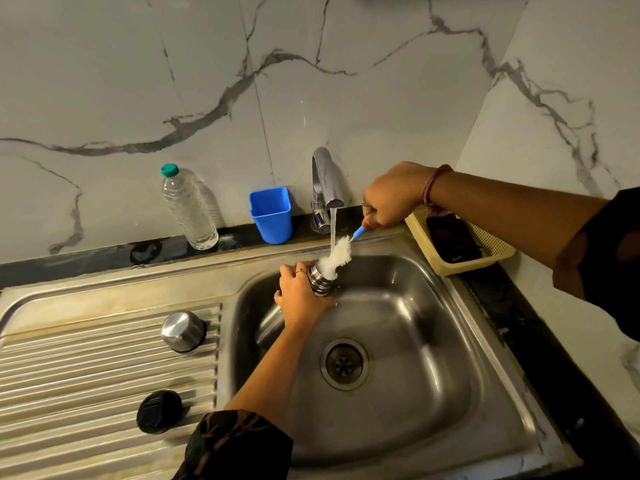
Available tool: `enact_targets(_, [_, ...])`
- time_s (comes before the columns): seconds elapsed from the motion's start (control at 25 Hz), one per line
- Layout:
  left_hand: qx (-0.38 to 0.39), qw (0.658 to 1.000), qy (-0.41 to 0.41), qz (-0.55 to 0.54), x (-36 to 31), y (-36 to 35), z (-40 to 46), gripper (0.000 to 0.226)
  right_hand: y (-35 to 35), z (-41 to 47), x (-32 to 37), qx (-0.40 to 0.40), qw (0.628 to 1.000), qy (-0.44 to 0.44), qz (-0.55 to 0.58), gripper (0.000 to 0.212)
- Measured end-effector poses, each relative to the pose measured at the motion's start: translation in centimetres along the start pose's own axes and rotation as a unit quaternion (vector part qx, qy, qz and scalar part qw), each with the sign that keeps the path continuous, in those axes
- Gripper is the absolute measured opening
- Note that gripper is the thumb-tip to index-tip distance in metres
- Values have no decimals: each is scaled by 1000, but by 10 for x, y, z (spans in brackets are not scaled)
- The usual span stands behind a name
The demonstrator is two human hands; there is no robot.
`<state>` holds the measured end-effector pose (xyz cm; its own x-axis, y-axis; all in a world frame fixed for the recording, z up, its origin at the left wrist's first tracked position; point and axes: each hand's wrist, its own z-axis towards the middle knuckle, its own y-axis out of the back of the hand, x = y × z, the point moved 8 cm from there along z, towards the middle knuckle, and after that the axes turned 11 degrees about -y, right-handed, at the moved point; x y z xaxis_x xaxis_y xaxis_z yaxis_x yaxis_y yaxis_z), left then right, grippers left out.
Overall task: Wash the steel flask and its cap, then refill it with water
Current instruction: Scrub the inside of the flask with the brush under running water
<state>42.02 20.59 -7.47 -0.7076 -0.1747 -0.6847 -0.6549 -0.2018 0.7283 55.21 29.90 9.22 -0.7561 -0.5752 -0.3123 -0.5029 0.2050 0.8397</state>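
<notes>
The left hand (300, 296), its patterned sleeve (235, 445) nearest the camera, reaches over the sink (398, 393) basin and grips the steel flask (320, 278) by its threaded neck, fingers curled round it, mouth tilted up under the tap (323, 181). Water runs from the tap onto the white bristles of a bottle brush (336, 254) poking into the flask mouth. The right hand (391, 195), right of the tap, clenches the brush's blue handle. Left of the sink basin, on the ribbed drainboard (86, 375), stand the steel cap (183, 330) and a black lid (159, 412). Behind the sink stand a blue cup (272, 214) and a plastic bottle (188, 209); a beige basket (460, 244) sits at its far right corner.
</notes>
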Motion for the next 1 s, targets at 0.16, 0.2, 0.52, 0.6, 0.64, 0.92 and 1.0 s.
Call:
enact_targets(0.16, [-18, 1000, -19, -15, -15, 2, 2, 79, -24, 15, 14, 86, 991, -6, 107, 34])
enact_targets(0.2, [-18, 999, -31, -17, -21, 3, 3, 78, -29, 17, 20, 89, 989, -9, 116, 34])
enact_targets(0.52, [5, 999, -45, -11, -29, -4, 7, 75, -37, 16, 31, 63, 983, -15, 170, 26])
enact_targets(0.6, [16, 999, -46, -7, -27, -5, 4, 76, -36, 13, 25, 55, 975, 2, 216, 19])
enact_targets(0.64, [22, 999, -48, -5, -27, -6, 4, 77, -36, 12, 22, 55, 967, 9, 250, 19])
enact_targets(0.92, [13, 999, -35, -24, -27, -2, 6, 76, -46, 21, -29, 96, 752, -69, 648, 38])
enact_targets(1.0, [17, 999, -35, -22, -27, -3, 6, 77, -52, 30, -31, 74, 726, -75, 679, 36])
